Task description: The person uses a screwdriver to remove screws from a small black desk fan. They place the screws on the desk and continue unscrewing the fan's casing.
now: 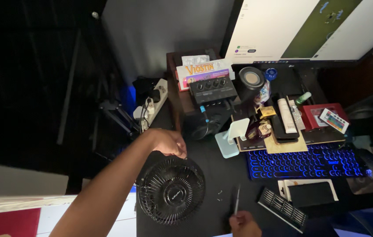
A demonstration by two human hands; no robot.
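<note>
A small black desk fan (171, 191) lies face up on the dark desk (215, 160), its round wire grille towards me. My left hand (169, 142) reaches over from the left and its fingers pinch the top rim of the grille. My right hand (243, 224) shows at the bottom edge, closed around a thin dark screwdriver (236, 199) that points up the desk. A few tiny screws (219, 195) lie between the fan and the screwdriver.
A blue-lit keyboard (305, 162) sits at right, with a black phone on a white box (311, 193) and a slotted black panel (282, 207) below it. A monitor (300, 28), small audio mixer (213, 87), pale phone stand (235, 136), boxes and bottles crowd the back. A power strip (153, 103) lies left.
</note>
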